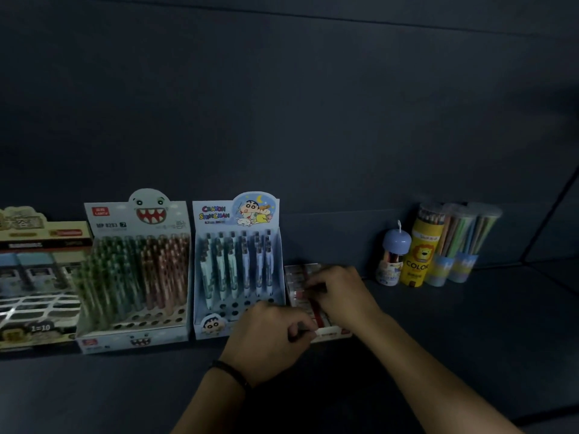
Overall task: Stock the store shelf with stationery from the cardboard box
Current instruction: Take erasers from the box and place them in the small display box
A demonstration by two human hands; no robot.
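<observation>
A low, flat display box of small pink-and-white stationery packs (297, 277) lies on the dark shelf (470, 324), just right of the cartoon pen display (238, 267). My left hand (269, 336) curls its fingers at the box's front edge and grips it there. My right hand (341, 292) lies over the middle of the box, its fingertips pinching something small and reddish among the packs. Much of the box is hidden under both hands. No cardboard box is in view.
Left of the cartoon pens stand a shark-faced pen display (134, 270) and a further display box (34, 277) at the frame's edge. At the right back stand a yellow coloured-pencil tube (418, 255), a small blue-capped jar (391, 258) and two clear pencil tubes (460, 242).
</observation>
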